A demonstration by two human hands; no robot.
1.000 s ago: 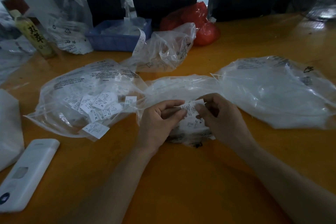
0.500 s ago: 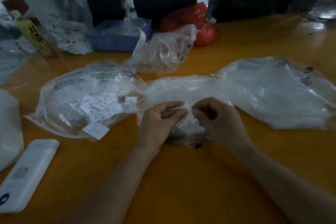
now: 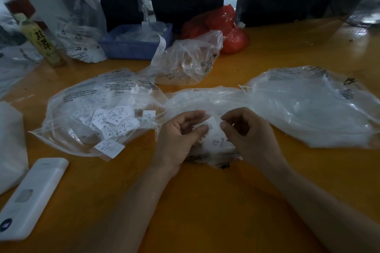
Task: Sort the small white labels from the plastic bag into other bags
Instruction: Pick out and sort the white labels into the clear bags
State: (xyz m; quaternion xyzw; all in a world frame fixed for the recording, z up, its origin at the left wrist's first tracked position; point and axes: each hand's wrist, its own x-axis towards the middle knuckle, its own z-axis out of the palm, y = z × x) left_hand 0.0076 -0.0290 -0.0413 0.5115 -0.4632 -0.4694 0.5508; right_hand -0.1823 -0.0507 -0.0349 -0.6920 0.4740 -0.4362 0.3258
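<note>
1. At near left: a flat white plastic handset-shaped device (image 3: 30, 199), lying clear of the sorting on the orange-yellow worktop (image 3: 205, 201). Probably parked there to stay out of the way.
2. At far left: a yellow-green bottle with dark lettering (image 3: 42, 44), upright beside a crumpled clear bag with recycling marks (image 3: 82, 33); both well apart from the hands.
3. Left of centre: a wide clear plastic bag with printed warning text (image 3: 98, 113), lying flat with its mouth toward the middle, so labels can be slid in sideways. Already holding a loose heap of small white paper size labels (image 3: 117, 119), marked XL, S and L.
4. Behind, at far centre: a blue plastic basket (image 3: 131, 47), a crumpled clear bag (image 3: 189, 59) and a red plastic bag (image 3: 226, 26).
5. At centre: the crumpled clear source bag (image 3: 205, 98), between the two flat bags, within equal reach of either.
6. Left hand (image 3: 178, 137) over the source bag, fingers (image 3: 202, 129) curled, thumb and forefinger pinching one small white label (image 3: 211, 124), raised where its print can be read.
7. Right hand (image 3: 250, 135) just beside, fingers curled, tips at the label's right edge; touching or just apart, cannot tell. Likely peeling one label from the clump beneath.
8. At right: a second wide clear plastic bag (image 3: 312, 107), flat; contents unclear.
</note>
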